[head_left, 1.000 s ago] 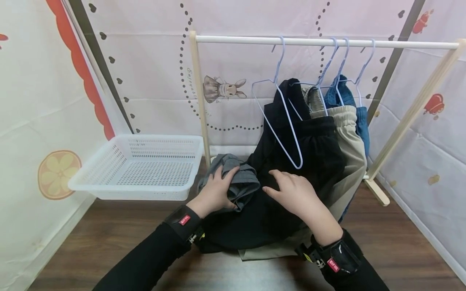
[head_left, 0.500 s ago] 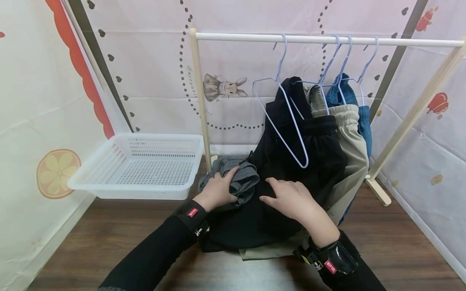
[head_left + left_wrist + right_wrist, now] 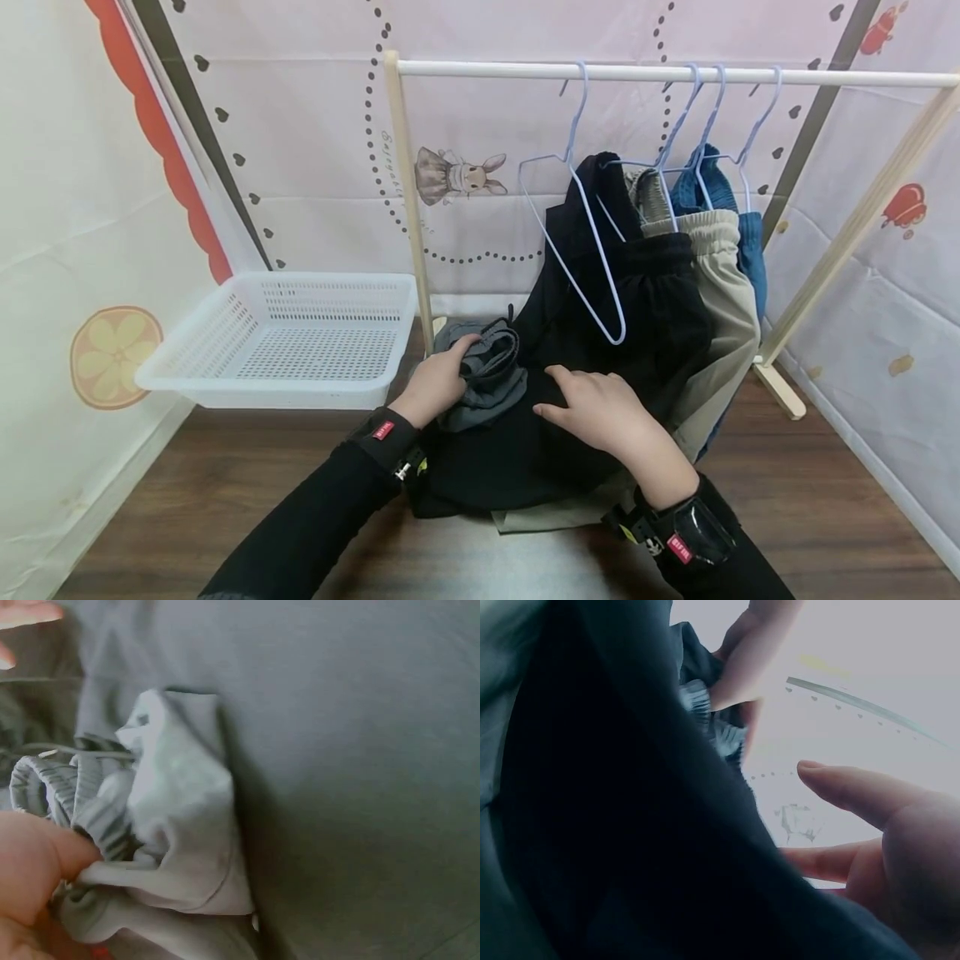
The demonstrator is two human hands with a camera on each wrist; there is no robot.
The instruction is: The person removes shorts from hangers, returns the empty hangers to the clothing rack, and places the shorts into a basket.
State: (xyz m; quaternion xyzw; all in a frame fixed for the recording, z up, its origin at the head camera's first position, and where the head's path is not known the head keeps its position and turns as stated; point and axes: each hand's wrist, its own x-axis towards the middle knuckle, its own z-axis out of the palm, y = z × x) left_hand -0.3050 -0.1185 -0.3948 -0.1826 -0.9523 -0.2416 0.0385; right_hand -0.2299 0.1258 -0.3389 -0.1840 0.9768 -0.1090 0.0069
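In the head view, my left hand (image 3: 437,385) pinches the near left edge of bunched grey pants (image 3: 491,400), thumb over the top. Their gathered elastic waistband (image 3: 45,784) and a dark cord show in the left wrist view. The bundle lies against black pants (image 3: 645,300), which hang from the rack and spread onto the floor. My right hand (image 3: 603,412) hovers in front of the black cloth, fingers loosely extended, holding nothing. A bare pale-blue hanger (image 3: 576,125) hangs from the rail above, in front of the black pants.
A white perforated basket (image 3: 277,392) with nothing in it stands at left. The rack's white rail (image 3: 487,70) rests on wooden posts. Beige pants (image 3: 727,292) and a blue garment (image 3: 752,267) hang behind the black ones. Brown wood-look floor (image 3: 225,475) lies in front.
My left hand has shifted slightly left and lifted the grey pants' waistband, so its opening and cord now show. The right hand has dropped slightly and is otherwise still.
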